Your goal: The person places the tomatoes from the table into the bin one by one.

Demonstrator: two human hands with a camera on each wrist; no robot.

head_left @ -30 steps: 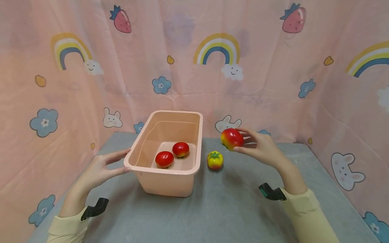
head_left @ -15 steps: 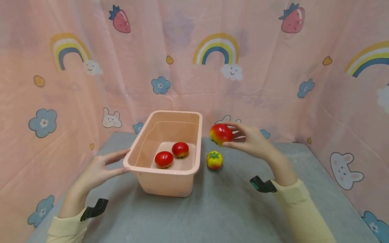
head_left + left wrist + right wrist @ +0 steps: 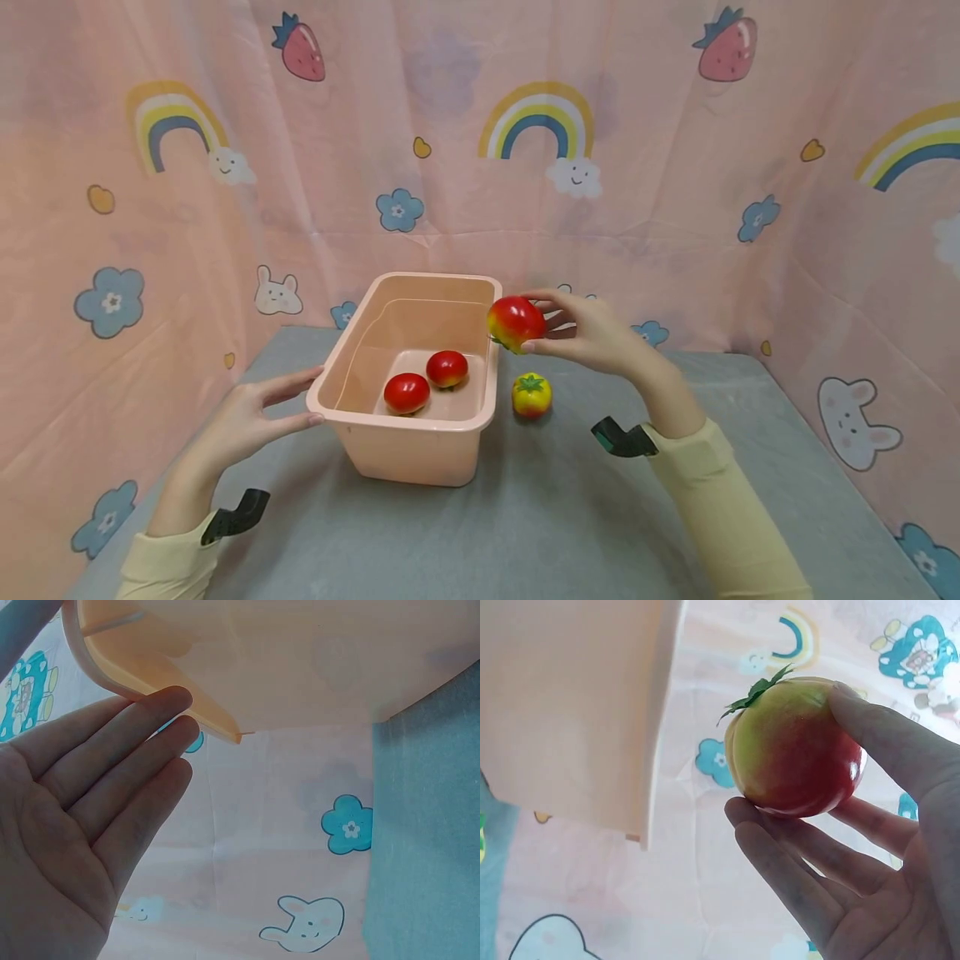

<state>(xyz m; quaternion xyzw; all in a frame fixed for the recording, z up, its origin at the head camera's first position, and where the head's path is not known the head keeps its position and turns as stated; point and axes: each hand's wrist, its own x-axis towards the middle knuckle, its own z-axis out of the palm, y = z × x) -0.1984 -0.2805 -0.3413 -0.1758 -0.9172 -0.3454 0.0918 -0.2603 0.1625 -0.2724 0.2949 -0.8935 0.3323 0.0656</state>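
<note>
My right hand [image 3: 600,333] holds a shiny red-and-yellow tomato [image 3: 516,323] between thumb and fingertips, raised at the right rim of a pink plastic bin [image 3: 408,454]. Green leaves on this tomato [image 3: 795,746] point away from the palm in the right wrist view. Two red tomatoes, one nearer [image 3: 407,393] and one farther [image 3: 447,368], lie on the bin's floor. Another tomato [image 3: 532,396], yellow on top with a green calyx, sits on the table right of the bin. With fingers extended, my left hand [image 3: 240,421] touches the bin's left rim; the left wrist view shows its straight fingers [image 3: 142,765].
The bin stands on a grey cloth-covered table [image 3: 570,517]. A pink curtain [image 3: 637,208] printed with rainbows, flowers and rabbits hangs behind and at both sides. Each wrist carries a black mount, on the left [image 3: 236,517] and on the right [image 3: 624,438].
My right hand has carried the tomato leftward and slightly up, from above the table to the bin's right rim. The left hand, the bin and the other tomatoes have stayed put.
</note>
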